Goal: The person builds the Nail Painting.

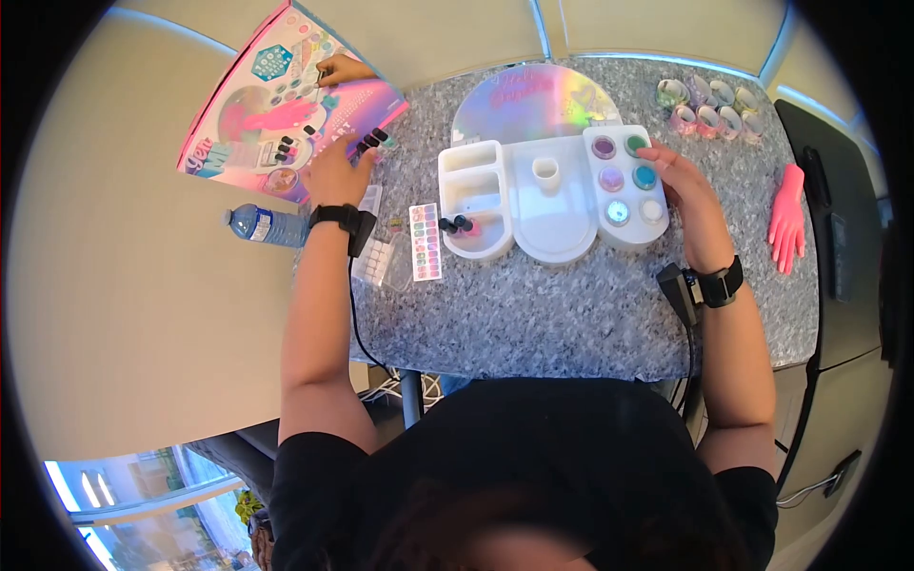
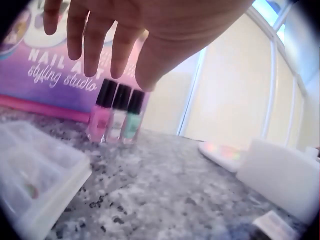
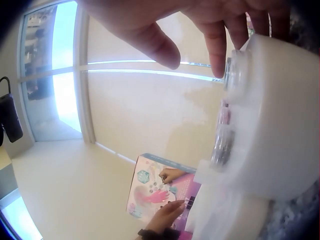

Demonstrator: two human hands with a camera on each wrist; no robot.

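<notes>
On the grey speckled table (image 1: 533,324), three small polish bottles with black caps, pink, clear and mint (image 2: 117,118), stand upright, close together. The left hand (image 1: 341,178) is just above them, its fingers loosely extended, gripping nothing; whether the thumb touches a cap, I cannot tell. Behind stands the pink-purple cardboard box (image 1: 276,88). The right hand (image 1: 698,198), relaxed and holding nothing, is beside the white plastic organizer (image 1: 555,249).

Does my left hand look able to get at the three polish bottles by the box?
Probably yes: your left hand is right by the bottles, fingers extended, with nothing visible between it and their caps.
</notes>
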